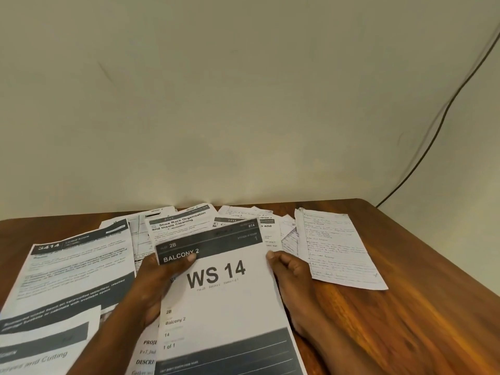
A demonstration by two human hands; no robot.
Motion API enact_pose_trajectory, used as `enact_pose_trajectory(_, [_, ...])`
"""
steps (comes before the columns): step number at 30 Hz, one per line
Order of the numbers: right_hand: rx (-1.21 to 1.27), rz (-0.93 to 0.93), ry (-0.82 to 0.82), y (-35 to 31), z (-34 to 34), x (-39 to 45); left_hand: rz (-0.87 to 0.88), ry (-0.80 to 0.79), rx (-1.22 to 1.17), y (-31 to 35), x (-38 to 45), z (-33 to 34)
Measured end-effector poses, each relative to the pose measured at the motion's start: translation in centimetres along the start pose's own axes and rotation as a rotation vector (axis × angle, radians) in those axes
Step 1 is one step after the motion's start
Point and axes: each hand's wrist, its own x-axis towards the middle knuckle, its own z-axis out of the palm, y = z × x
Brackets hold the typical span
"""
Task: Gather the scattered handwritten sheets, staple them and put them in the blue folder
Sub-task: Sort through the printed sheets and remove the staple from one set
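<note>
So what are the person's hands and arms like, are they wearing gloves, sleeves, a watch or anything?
Nothing is worn that the view shows. The left hand and the right hand are both bare, with no gloves, and no rings show. Both forearms are bare too, as far as the bottom edge of the picture: no sleeves, watch or bracelet in view. Short fingernails show on the left thumb and on the right hand's fingers.

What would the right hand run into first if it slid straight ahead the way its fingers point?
Most likely the printed sheets lying just beyond the right hand, which grips the edge of the WS 14 sheet. The handwritten sheet lies off to its right. Depth is uncertain.
</note>
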Motion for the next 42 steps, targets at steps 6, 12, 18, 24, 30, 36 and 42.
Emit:
enact_pose_trajectory(6, [-0.637, -0.127, 0.316, -0.3, -1.4, 4.3, 0.047, -0.022, 0.02, -0.4, -0.1, -0.3])
enact_pose_trajectory(12, [-1.007, 0.075, 0.149, -0.5, -0.9, 7.1, 0.058, 0.007, 0.028, -0.6, 0.2, -0.2])
enact_pose_trajectory(18, [-0.93, 0.065, 0.076, -0.9, -1.4, 7.6, 0.061, -0.006, 0.012, -0.8, 0.4, -0.5])
enact_pose_trajectory(24, [-0.88, 0.112, 0.005, -1.4, -4.9, 5.9, 0.085, 0.002, 0.021, -0.9, 0.5, -0.6])
enact_pose_trajectory(30, [-0.757, 0.079, 0.002, -3.5, -9.3, 4.7, 0.092, 0.015, 0.02, -1.0, 0.6, -0.5])
enact_pose_trajectory(36, [-0.78, 0.172, -0.236, -5.7, -13.5, 3.8, 0.091, 0.029, 0.013, -0.9, 0.7, -0.7])
enact_pose_trajectory(42, [-0.853, 0.216, -0.526, -4.0, -15.6, 2.4, 0.089, 0.032, 0.026, -0.9, 0.7, -0.8])
